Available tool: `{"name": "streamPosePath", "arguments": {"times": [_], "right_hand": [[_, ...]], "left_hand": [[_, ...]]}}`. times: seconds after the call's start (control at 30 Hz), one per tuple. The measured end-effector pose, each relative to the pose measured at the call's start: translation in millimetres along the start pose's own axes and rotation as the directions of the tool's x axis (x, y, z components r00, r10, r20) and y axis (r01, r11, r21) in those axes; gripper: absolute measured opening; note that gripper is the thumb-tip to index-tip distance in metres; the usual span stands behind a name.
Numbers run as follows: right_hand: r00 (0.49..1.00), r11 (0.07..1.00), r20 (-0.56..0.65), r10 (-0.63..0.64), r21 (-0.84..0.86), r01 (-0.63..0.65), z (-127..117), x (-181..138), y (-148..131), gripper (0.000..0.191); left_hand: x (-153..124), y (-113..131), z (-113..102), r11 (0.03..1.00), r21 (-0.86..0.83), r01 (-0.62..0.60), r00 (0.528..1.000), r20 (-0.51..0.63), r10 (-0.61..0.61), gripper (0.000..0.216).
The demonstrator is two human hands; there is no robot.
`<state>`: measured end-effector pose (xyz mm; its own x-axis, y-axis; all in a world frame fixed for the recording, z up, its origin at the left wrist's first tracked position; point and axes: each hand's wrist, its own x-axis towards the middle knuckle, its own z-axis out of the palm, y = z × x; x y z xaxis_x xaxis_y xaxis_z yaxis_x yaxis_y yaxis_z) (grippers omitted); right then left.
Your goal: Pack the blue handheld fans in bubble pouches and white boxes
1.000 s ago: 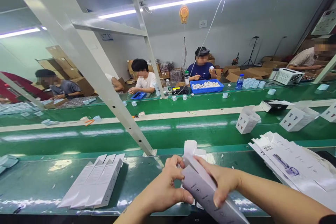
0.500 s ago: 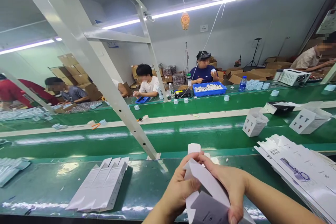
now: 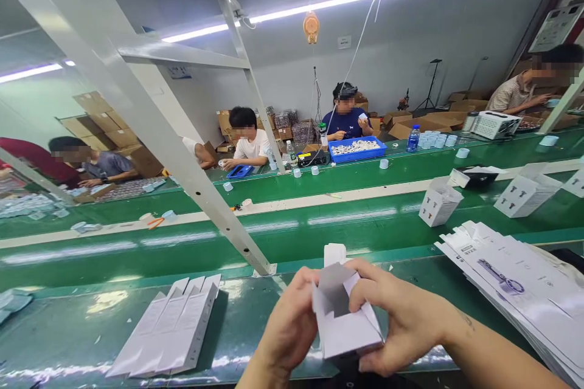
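Both my hands hold a white cardboard carton (image 3: 343, 323) at the bottom middle, just above the near edge of the green bench (image 3: 255, 316). The carton is popped into a box shape with its open end and flaps facing up and away from me. My left hand (image 3: 287, 328) grips its left side, fingers curled. My right hand (image 3: 401, 322) wraps its right side, with the thumb on a top flap.
A fan of flat white cartons (image 3: 168, 322) lies left on the bench; a bigger stack of printed flat cartons (image 3: 515, 285) lies right. Erected white boxes (image 3: 438, 203) ride the green conveyor. A slanted white frame post (image 3: 191, 176) crosses ahead. Several people work at the far side.
The flat carton, held slanted a second ago, has been squared up into an open box and turned with its mouth facing up. My hands shifted to its two sides.
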<state>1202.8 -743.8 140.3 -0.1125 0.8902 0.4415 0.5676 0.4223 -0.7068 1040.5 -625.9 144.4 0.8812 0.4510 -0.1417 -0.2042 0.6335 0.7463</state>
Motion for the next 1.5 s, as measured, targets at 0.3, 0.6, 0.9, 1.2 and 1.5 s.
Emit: {"name": "streamPosePath", "arguments": {"times": [0.3,0.6,0.9,1.2,1.5], "right_hand": [[0.985,0.988,0.129,0.112,-0.120,-0.097,-10,6,-4,0.061],[0.908,0.974,-0.418,0.037,-0.189,-0.127,52,-13,10,0.091],[0.954,0.999,-0.298,0.022,-0.022,-0.030,42,-7,4,0.089],[0.997,1.000,-0.073,0.006,0.024,-0.004,34,-3,14,0.093],[0.990,0.993,0.122,-0.072,0.099,0.060,24,5,11,0.092]], "left_hand": [[12,-11,3,0.957,0.289,-0.022,0.979,-0.189,0.080,0.045],[0,-11,-6,0.716,0.684,-0.139,0.950,-0.111,0.290,0.037],[0,-9,15,0.960,0.278,-0.029,0.980,-0.179,0.081,0.046],[-3,-14,21,0.888,0.457,0.052,0.947,-0.305,0.101,0.047],[-20,-19,26,0.926,0.378,0.015,0.917,-0.375,0.139,0.046]]}}
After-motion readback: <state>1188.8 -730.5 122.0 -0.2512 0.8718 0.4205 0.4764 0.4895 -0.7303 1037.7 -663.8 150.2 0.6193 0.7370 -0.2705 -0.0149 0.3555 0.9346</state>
